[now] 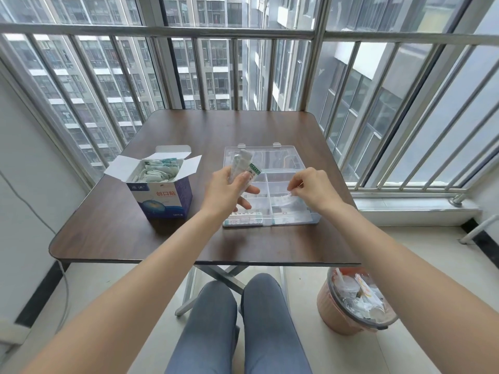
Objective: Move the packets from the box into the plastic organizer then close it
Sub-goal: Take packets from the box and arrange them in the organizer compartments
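Note:
An open blue and white cardboard box (pixel 162 195) stands on the left of the table, filled with several white and teal packets (pixel 156 171). To its right lies a clear plastic organizer (pixel 286 171) with its lid folded back and dividers inside. My left hand (pixel 229 188) grips a stack of packets (pixel 244 166) upright over the organizer's left side. My right hand (pixel 310 188) pinches a single white packet (pixel 290 195) over a right front compartment. More packets lie in the front compartments (pixel 245 220).
The dark wooden folding table (pixel 135 238) stands against a window with metal bars (pixel 243 71). A pink waste bin (pixel 353 303) full of wrappers stands on the floor at the right. My knees (pixel 237 319) are under the table's front edge.

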Available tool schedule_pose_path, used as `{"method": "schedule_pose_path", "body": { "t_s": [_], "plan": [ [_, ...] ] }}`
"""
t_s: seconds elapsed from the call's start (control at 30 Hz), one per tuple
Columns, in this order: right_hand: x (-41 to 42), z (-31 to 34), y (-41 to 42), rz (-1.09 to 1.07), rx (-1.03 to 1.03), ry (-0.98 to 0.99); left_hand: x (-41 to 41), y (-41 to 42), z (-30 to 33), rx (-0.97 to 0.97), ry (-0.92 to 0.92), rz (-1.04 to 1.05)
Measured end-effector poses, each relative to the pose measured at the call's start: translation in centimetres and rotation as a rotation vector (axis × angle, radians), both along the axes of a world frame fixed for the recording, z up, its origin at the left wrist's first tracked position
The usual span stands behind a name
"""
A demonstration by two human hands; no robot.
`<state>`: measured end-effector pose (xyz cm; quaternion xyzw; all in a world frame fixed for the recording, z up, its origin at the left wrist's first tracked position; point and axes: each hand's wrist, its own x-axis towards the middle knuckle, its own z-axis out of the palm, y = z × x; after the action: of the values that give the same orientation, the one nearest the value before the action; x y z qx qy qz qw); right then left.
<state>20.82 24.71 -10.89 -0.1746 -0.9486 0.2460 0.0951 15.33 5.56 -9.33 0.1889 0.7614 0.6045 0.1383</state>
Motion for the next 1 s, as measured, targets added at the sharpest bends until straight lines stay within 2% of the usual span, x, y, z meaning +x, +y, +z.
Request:
{"method": "schedule_pose_path", "body": {
  "t_s": [0.17,0.33,0.4,0.43,0.53,0.57,0.73,0.9,1.0],
  "plan": [
    [0.1,0.5,-0.8,0.036,0.115,-0.137,0.2,-0.1,0.1,0.008,-0.014,-0.010],
    [0.1,0.7,-1.1,0.076,0.110,-0.230,0.4,-0.4,0.7,0.058,-0.084,-0.053],
    [0.4,1.4,-1.5,0.088,0.046,-0.188,0.5,-0.7,0.8,0.097,-0.134,-0.068],
    [0.7,1.9,-1.9,0.089,-0.054,-0.115,0.6,-0.7,0.8,0.111,-0.158,-0.071],
    [1.7,3.1,-3.4,0.106,-0.731,0.155,0.9,-0.8,1.0,0.135,-0.223,-0.086],
    [1.9,3.3,-3.7,0.122,-0.854,0.202,1.0,-0.7,1.1,0.134,-0.229,-0.105],
    [2.0,3.2,-5.1,0.098,-0.802,0.232,1.5,-0.8,1.1,0.064,-0.178,-0.148],
    [1.7,2.1,-5.9,-0.062,-0.704,0.172,0.6,-3.5,0.1,-0.157,0.116,0.093],
    [1.2,1.0,-6.7,-0.095,-0.566,0.096,-0.1,-5.0,-0.6,-0.176,0.202,0.156]
  ]
}}
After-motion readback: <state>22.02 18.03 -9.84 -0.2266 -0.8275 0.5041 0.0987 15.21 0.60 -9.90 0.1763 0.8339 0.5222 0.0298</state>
